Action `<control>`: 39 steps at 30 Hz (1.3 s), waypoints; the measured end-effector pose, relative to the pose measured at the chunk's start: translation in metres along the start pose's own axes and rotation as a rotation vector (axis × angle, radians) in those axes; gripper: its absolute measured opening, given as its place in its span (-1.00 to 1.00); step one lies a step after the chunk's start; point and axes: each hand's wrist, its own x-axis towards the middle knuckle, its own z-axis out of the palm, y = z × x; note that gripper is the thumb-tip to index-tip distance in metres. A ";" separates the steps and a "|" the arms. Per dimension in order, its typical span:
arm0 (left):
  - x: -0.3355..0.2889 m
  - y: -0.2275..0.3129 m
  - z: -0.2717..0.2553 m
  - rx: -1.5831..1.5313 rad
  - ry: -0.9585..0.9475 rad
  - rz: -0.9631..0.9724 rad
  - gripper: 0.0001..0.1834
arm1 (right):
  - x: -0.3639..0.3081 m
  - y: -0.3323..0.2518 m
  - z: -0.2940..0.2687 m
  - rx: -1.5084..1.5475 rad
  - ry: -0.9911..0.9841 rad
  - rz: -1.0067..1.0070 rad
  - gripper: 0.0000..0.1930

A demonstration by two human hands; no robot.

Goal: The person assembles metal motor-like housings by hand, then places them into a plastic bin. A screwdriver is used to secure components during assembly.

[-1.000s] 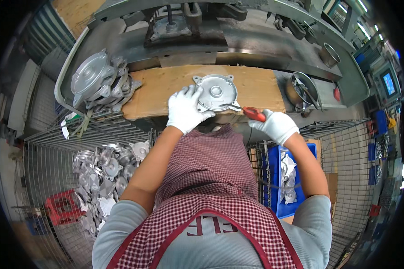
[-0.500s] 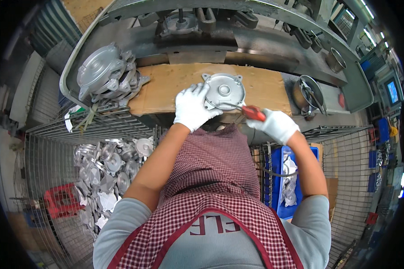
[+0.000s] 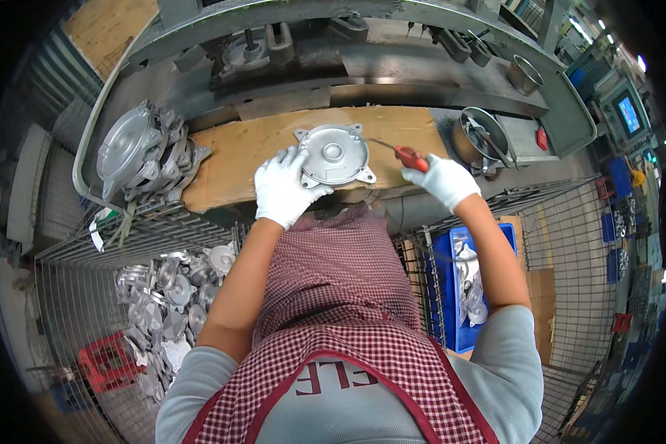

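Note:
A round silver metal casting [image 3: 334, 153] with ears around its rim and a raised ring at its centre lies on a brown board. My left hand [image 3: 287, 186], in a white glove, grips the casting's left edge, its thumb along the lower rim. To the right of the casting, my gloved right hand [image 3: 444, 182] is closed round the red handle of a hand tool [image 3: 411, 157]. The tool's thin metal shaft points up and left toward the casting's right rim. Whether its tip touches the rim is hard to tell.
Similar castings are stacked [image 3: 137, 152] at the board's left end. A metal pot [image 3: 481, 133] with tools stands right. Behind is a machine bed with clamps [image 3: 280, 46]. Below are a wire basket [image 3: 66, 311] of castings and a blue bin [image 3: 462, 344] holding more.
The tool has moved from the casting's lower rim up to its right side, together with my right hand. My left hand stays on the casting's left edge. The whole view has shifted.

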 end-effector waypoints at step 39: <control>-0.025 0.135 -0.049 -0.439 -0.109 0.494 -0.12 | -0.093 0.007 0.108 2.331 0.023 -0.166 -0.58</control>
